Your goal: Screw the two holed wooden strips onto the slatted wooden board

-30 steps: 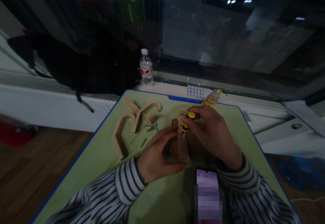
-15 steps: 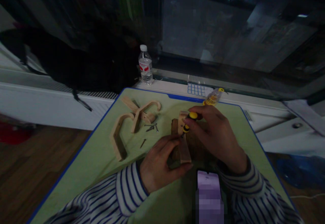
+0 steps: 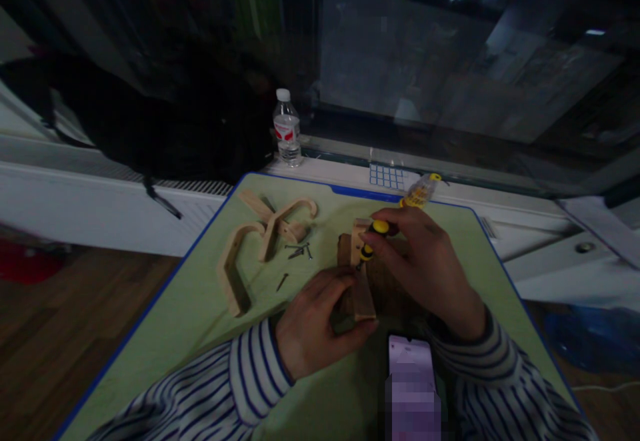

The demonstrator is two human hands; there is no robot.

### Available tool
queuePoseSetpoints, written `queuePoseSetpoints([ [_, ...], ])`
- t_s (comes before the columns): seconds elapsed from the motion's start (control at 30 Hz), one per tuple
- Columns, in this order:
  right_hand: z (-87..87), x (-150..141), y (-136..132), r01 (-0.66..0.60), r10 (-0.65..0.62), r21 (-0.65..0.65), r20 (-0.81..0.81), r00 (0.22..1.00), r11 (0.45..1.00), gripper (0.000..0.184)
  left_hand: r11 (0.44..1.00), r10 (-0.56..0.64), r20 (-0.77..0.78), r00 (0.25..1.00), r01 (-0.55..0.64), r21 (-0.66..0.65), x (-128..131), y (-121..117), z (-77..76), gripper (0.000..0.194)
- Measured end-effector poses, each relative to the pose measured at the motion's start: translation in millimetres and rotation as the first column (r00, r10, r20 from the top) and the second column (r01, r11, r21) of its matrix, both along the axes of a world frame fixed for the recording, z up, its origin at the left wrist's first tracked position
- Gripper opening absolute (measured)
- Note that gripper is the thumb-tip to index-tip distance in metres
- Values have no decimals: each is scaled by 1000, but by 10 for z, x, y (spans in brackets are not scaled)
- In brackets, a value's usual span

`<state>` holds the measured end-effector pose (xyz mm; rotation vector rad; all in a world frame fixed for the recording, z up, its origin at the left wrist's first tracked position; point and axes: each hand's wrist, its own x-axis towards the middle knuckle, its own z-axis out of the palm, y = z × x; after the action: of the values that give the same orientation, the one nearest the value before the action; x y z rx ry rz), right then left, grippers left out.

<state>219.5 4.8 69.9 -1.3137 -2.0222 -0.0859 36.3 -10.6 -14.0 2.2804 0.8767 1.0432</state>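
Observation:
A short screwdriver [image 3: 367, 252] with a yellow and black handle is gripped at its top by my right hand [image 3: 425, 261]. Its tip points down at a pale wooden piece [image 3: 364, 294], close to the fingertips of my left hand [image 3: 320, 318]. That hand is closed around the near part of the piece, thumb at the near end and fingers along the left side. Beneath lies a darker brown wooden block [image 3: 390, 281], partly covered by my right hand. Whether a screw sits under the tip is hidden by my fingers.
Curved wooden hook pieces [image 3: 231, 274] lie on the left of the green table [image 3: 175, 368]. Several screws [image 3: 300, 250] and a single screw [image 3: 283, 282] are beside them. A phone [image 3: 410, 354] lies at the front. A water bottle [image 3: 287, 131] and a plastic packet [image 3: 421, 190] stand behind.

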Motion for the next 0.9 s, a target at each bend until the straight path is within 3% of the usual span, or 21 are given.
queuePoseSetpoints([
  [0.2, 1, 4, -1, 6, -6, -17, 4, 1000, 1000, 26, 998, -20, 29, 999, 21, -57, -62, 49, 28, 47],
  [0.3, 13, 2, 6, -8, 9, -32, 11, 1000, 999, 26, 986, 112, 52, 992, -104, -132, -90, 141, 59, 28],
  [0.4, 24, -5, 16, -14, 15, -48, 19, 1000, 999, 26, 949, 239, 58, 969, -220, -227, -48, 262, 112, 25],
  [0.57, 20, -8, 27, -22, 23, -16, 16, 1000, 1000, 25, 948, 103, 73, 992, -75, -310, 128, 423, 296, 39],
  [0.77, 5, 7, 48, -25, 25, -4, 2, 1000, 1000, 24, 954, -24, -47, 999, 9, -299, 205, 600, 476, 24],
  [0.9, 1, 32, 55, -38, 38, -6, -10, 999, 999, 28, 942, -105, -91, 990, 70, -327, 158, 701, 548, 27],
])
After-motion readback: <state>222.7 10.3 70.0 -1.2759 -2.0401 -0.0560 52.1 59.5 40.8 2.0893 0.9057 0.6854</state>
